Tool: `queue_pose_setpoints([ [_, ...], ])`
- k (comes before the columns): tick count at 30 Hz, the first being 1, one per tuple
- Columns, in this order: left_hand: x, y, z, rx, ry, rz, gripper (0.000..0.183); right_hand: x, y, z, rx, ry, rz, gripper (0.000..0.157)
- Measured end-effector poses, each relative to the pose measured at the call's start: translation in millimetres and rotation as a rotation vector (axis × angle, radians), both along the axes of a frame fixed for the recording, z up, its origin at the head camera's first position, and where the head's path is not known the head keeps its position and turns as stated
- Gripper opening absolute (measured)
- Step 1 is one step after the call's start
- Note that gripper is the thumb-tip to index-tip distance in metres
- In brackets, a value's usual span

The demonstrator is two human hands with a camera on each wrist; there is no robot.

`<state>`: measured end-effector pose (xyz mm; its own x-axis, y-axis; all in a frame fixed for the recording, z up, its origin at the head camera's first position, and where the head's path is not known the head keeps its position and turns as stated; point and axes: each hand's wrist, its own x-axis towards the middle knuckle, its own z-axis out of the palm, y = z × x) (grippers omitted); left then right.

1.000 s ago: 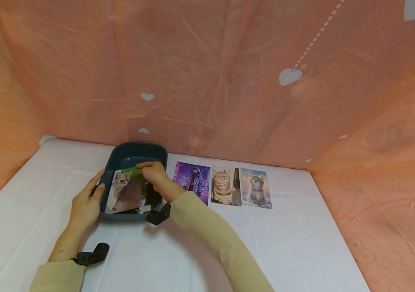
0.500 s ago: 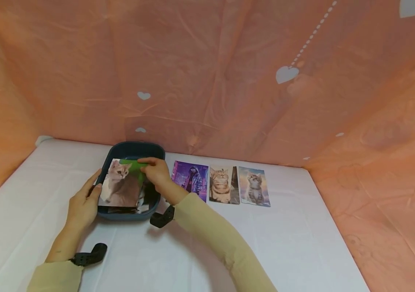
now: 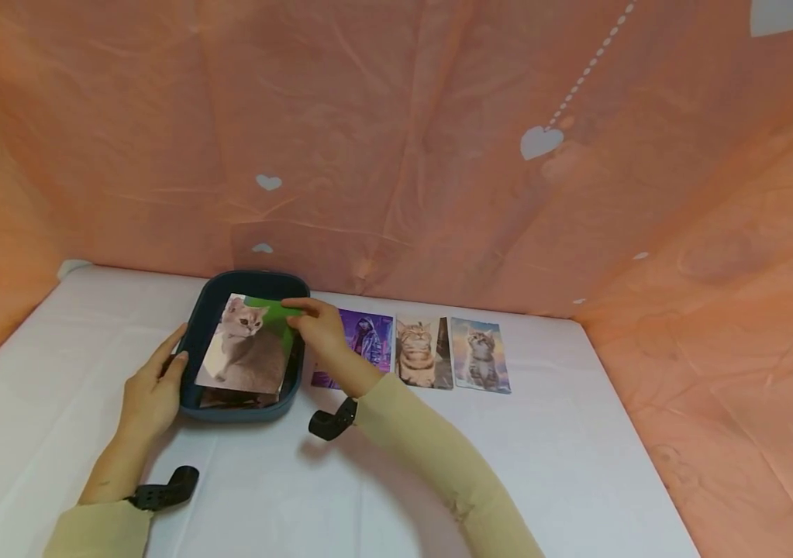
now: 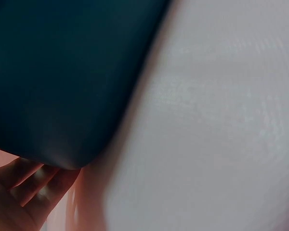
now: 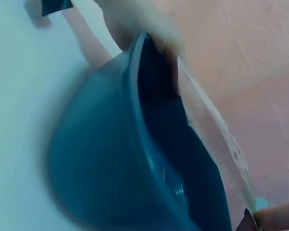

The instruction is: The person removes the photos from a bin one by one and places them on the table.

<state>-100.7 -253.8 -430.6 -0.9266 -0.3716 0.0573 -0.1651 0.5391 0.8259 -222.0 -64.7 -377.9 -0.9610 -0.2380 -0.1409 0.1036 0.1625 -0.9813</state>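
Note:
A dark blue plastic bin [image 3: 243,415] stands at the back left of the white table. My left hand [image 3: 152,395] grips its left wall, the thumb by the rim; the left wrist view shows fingers [image 4: 53,187] against the bin's outside. By its upper right edge, my right hand [image 3: 319,333] pinches a cat photo card [image 3: 246,349] with a green patch. This card is tilted over the bin's opening, and appears edge-on in the right wrist view. Under it, part of another dark picture [image 3: 232,397] shows inside the bin; the rest is hidden.
Right of the bin lie a purple hooded-figure card [image 3: 375,333], partly behind my right hand, a ginger cat card [image 3: 417,353] and a grey kitten card [image 3: 481,356], in a row. An orange cloth [image 3: 403,155] with white hearts hangs behind the white table [image 3: 563,465].
My right hand has lifted the cat photo card higher over the bin and moved slightly right with it. My left hand keeps its grip on the bin. The head view has shifted a little.

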Motion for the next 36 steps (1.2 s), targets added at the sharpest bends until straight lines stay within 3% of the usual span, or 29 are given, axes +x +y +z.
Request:
queue_pose_setpoints([
  [6,0.0,-0.5,-0.8,0.016,-0.004,-0.001,0.050,1.1,22.6,-2.7,-0.056,-0.004,0.036,0.029],
  [19,-1.0,-0.9,-0.6,-0.015,0.051,-0.001,0.048,5.7,68.2,-20.6,-0.089,-0.027,0.026,0.032],
  [36,-3.1,-1.3,-1.5,0.006,0.025,0.007,0.048,23.1,119.2,-45.1,-0.026,0.025,0.031,0.032],
])
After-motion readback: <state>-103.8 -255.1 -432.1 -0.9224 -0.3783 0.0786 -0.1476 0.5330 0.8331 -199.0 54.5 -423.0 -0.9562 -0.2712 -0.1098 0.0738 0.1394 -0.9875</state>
